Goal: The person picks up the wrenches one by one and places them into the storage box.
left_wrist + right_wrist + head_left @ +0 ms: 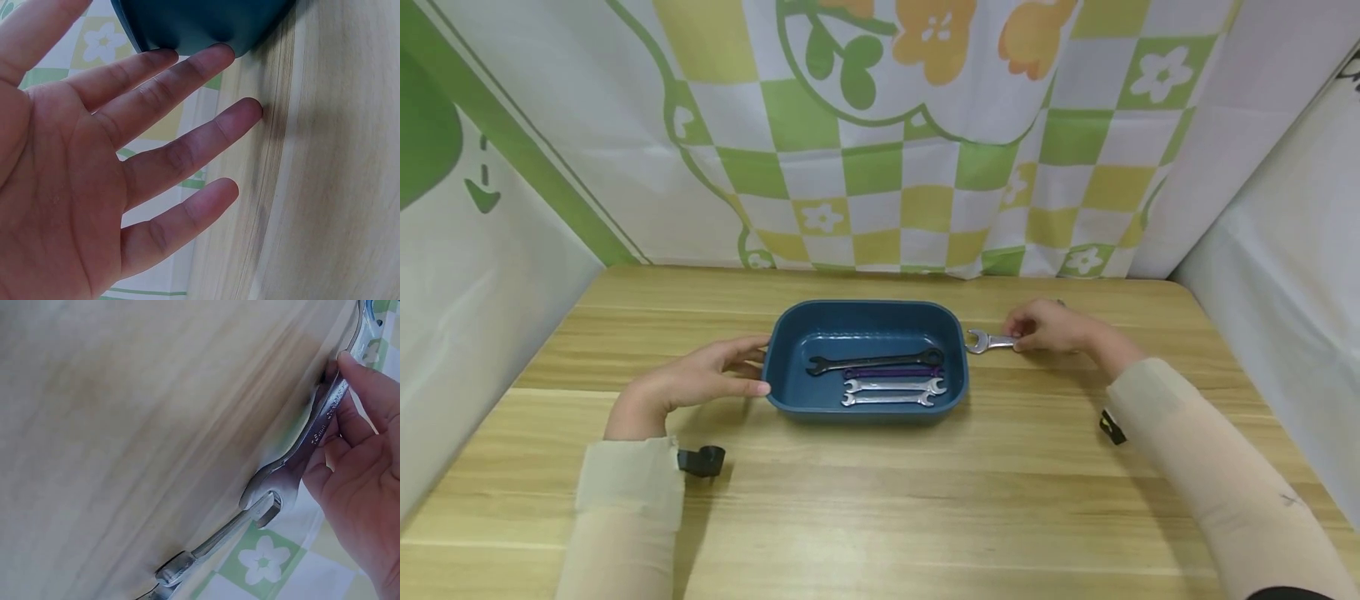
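Note:
My right hand point(1054, 327) pinches a silver open-end wrench point(325, 412) between thumb and fingers, low over the table, just right of the blue bin point(867, 417). One open end points at the bin's right wall. Against the bin's left side rests my left hand point(700, 379), its fingers spread and fairly straight, the thumb at the front corner. In the bin lie a black wrench point(872, 362), a purple wrench point(891, 373) and two silver wrenches point(895, 386), roughly parallel. In the right wrist view, another slim metal tool point(225, 537) shows beyond the held wrench's lower end.
The bin stands on a wood-grain table point(880, 508). A checkered, flowered cloth point(880, 192) hangs behind the table's back edge, with pale sheets on both sides. Each sleeve carries a small black mount point(702, 461) near the wrist.

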